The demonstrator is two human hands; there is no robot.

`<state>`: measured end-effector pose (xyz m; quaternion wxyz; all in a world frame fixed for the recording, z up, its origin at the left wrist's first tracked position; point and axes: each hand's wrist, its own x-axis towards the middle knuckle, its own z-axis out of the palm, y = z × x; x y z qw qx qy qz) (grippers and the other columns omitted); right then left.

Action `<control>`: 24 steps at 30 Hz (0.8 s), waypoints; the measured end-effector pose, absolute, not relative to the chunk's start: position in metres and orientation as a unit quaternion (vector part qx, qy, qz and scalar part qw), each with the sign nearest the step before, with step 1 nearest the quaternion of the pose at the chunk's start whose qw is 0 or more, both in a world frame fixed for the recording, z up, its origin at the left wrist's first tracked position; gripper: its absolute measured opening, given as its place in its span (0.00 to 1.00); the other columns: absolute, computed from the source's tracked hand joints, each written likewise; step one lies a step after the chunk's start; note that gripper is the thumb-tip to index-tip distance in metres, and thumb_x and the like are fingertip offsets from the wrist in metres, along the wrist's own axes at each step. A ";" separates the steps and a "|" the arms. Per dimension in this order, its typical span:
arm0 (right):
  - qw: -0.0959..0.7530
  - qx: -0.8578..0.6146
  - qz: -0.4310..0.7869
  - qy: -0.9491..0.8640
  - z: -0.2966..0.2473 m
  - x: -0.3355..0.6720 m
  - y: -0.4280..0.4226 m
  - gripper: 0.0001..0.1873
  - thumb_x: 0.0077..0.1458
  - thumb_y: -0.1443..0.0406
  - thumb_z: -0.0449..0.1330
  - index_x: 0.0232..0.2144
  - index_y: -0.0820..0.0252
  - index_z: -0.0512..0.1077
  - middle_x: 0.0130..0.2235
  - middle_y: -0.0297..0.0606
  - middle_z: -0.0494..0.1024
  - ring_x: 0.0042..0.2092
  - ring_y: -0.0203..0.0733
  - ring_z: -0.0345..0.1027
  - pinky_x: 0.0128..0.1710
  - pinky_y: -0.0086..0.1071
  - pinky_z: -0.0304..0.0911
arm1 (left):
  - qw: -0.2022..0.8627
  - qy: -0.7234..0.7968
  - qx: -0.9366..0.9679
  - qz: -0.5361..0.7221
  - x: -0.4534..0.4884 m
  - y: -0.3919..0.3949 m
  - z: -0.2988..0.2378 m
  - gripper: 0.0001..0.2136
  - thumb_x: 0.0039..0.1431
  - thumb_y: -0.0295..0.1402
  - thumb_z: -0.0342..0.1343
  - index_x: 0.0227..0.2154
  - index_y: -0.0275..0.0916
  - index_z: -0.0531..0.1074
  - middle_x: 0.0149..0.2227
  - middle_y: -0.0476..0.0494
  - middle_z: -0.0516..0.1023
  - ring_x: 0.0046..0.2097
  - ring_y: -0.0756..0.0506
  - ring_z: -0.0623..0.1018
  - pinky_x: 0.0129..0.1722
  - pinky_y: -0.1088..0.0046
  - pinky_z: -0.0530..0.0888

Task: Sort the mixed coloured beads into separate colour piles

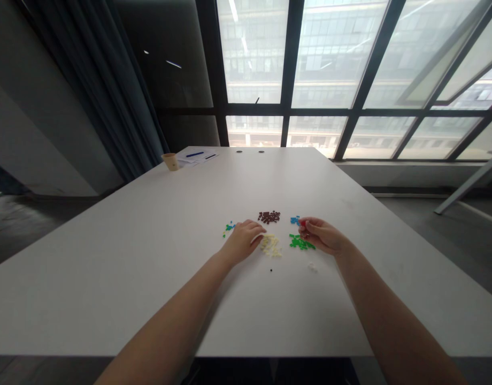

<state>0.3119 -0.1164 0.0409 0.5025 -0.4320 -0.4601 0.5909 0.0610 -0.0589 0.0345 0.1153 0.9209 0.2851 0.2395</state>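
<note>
My left hand [245, 239] rests low over the white table, fingers reaching toward a scatter of small pale yellow pieces [271, 246]. Its fingers are loosely bent and a little apart, and I see nothing held in them. My right hand [321, 235] pinches with thumb and forefinger, and a small red piece [303, 224] shows at the tips. Just under that hand lies a green pile [300, 243], with a blue pile [294, 220] at its fingertips, partly hidden. Dark brown pieces [269, 216] form a heap between the hands, farther out. Mixed blue and green pieces [229, 228] lie left of my left hand.
A few whitish pieces [312, 267] and one tiny black piece [271, 270] lie nearer me on the table [150, 278]. At the far left stand a paper cup [170, 162] and papers [198, 157] with a blue pen [194, 154]. Windows are beyond.
</note>
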 end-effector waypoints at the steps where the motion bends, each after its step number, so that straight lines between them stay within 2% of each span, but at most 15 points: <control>1: 0.501 -0.425 0.595 -0.462 0.042 0.310 -0.118 0.19 0.36 0.53 0.65 0.29 0.59 0.71 0.25 0.33 0.68 0.27 0.33 0.62 0.31 0.32 0.61 | 0.103 0.317 0.913 0.237 0.058 -0.055 0.034 0.10 0.57 0.32 0.46 0.38 0.43 0.71 0.41 0.43 0.74 0.45 0.44 0.69 0.46 0.65 0.63; 4: 0.493 -0.407 0.615 -0.462 0.046 0.302 -0.120 0.17 0.36 0.55 0.66 0.27 0.59 0.71 0.24 0.32 0.67 0.27 0.33 0.61 0.30 0.33 0.61 | 0.058 0.425 0.881 0.199 0.050 -0.046 0.034 0.11 0.57 0.33 0.45 0.39 0.42 0.71 0.43 0.42 0.73 0.47 0.42 0.68 0.45 0.64 0.63; 8: 0.490 -0.417 0.610 -0.462 0.053 0.310 -0.121 0.14 0.40 0.56 0.64 0.29 0.59 0.72 0.26 0.34 0.70 0.28 0.32 0.63 0.32 0.32 0.62 | 0.019 0.591 0.803 0.081 0.036 -0.039 0.031 0.14 0.54 0.35 0.49 0.43 0.38 0.68 0.45 0.36 0.68 0.49 0.37 0.65 0.41 0.62 0.66; 10: 0.495 -0.460 0.575 -0.462 0.053 0.330 -0.120 0.14 0.42 0.57 0.62 0.31 0.59 0.73 0.29 0.36 0.72 0.28 0.32 0.63 0.32 0.31 0.63 | 0.019 0.641 0.766 0.037 0.030 -0.036 0.028 0.15 0.52 0.35 0.50 0.43 0.37 0.67 0.45 0.33 0.67 0.49 0.35 0.64 0.39 0.63 0.66; 13: 0.475 -0.594 0.453 -0.466 0.044 0.375 -0.120 0.12 0.42 0.59 0.60 0.30 0.60 0.74 0.30 0.39 0.75 0.28 0.34 0.65 0.30 0.31 0.63 | 0.022 0.647 0.762 0.019 0.023 -0.029 0.022 0.13 0.53 0.32 0.49 0.42 0.34 0.67 0.43 0.32 0.68 0.45 0.37 0.68 0.40 0.66 0.66; 15: 0.413 -0.716 0.330 -0.456 0.033 0.402 -0.121 0.07 0.42 0.63 0.58 0.24 0.62 0.74 0.23 0.38 0.73 0.24 0.35 0.64 0.26 0.30 0.61 | 0.023 0.634 0.773 0.016 0.021 -0.025 0.019 0.12 0.53 0.29 0.47 0.40 0.34 0.67 0.41 0.33 0.69 0.41 0.39 0.71 0.38 0.67 0.65; 16: 0.342 -0.771 0.282 -0.457 0.027 0.412 -0.121 0.07 0.42 0.65 0.58 0.20 0.62 0.73 0.18 0.36 0.71 0.21 0.35 0.62 0.24 0.31 0.59 | 0.025 0.628 0.777 0.015 0.020 -0.023 0.017 0.11 0.53 0.28 0.47 0.39 0.34 0.68 0.39 0.34 0.70 0.40 0.40 0.71 0.37 0.68 0.65; 18: 0.233 -0.819 0.228 -0.473 0.018 0.423 -0.121 0.08 0.42 0.67 0.56 0.17 0.63 0.72 0.14 0.35 0.68 0.19 0.36 0.61 0.23 0.31 0.56 | 0.032 0.623 0.782 0.020 0.019 -0.020 0.016 0.10 0.53 0.27 0.45 0.37 0.34 0.68 0.37 0.35 0.72 0.37 0.42 0.72 0.35 0.70 0.65; 20: 0.174 -0.821 0.207 -0.503 0.013 0.423 -0.120 0.08 0.42 0.68 0.55 0.20 0.64 0.73 0.15 0.35 0.69 0.20 0.35 0.61 0.24 0.30 0.55 | 0.041 0.622 0.782 0.025 0.019 -0.018 0.015 0.10 0.53 0.26 0.45 0.35 0.35 0.69 0.36 0.37 0.73 0.35 0.43 0.73 0.32 0.71 0.64; 24: 0.125 -0.810 0.183 -0.543 0.013 0.414 -0.116 0.09 0.44 0.70 0.54 0.27 0.64 0.74 0.21 0.36 0.73 0.24 0.34 0.63 0.26 0.27 0.54 | 0.052 0.632 0.773 0.028 0.021 -0.019 0.017 0.09 0.53 0.26 0.45 0.35 0.35 0.69 0.34 0.39 0.74 0.34 0.45 0.73 0.30 0.73 0.63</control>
